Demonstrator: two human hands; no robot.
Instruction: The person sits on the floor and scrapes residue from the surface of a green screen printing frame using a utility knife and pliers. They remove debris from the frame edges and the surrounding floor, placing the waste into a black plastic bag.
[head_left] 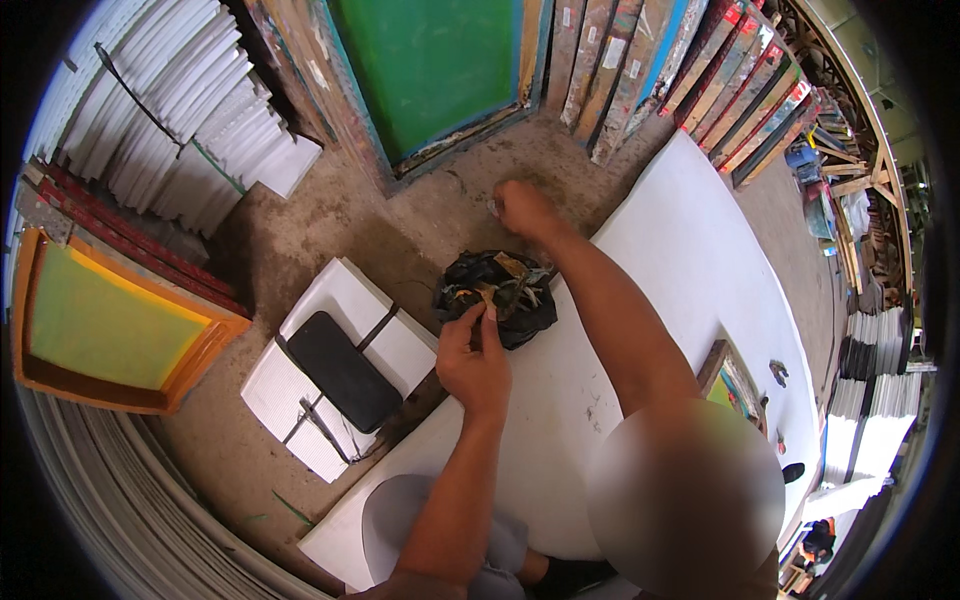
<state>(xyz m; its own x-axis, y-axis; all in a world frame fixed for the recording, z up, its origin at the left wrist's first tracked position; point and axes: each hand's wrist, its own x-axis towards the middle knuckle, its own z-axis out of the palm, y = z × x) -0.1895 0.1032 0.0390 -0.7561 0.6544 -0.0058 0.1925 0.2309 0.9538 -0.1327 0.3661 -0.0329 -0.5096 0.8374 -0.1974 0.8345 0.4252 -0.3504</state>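
Note:
A crumpled black plastic bag [530,327] lies in front of me at the edge of a white sheet, its mouth gaping around brown and greenish leaf-like scraps [516,265]. My left hand [475,365] is at the bag's near side, thumb and forefinger pinched on a brown leaf-like scrap [487,294]. Beyond the bag, above the floor, my right hand [527,211] is closed with the arm stretched forward. Something small and pale shows at its fingertips, too small to name.
Left of the bag, a dark phone-shaped slab [343,371] rests on a strapped white bundle [300,425]. The large white sheet [680,250] spreads to my right. Framed screens [430,75] lean ahead, a yellow-green framed screen [110,320] stands left, and white stacks [170,110] rise behind it.

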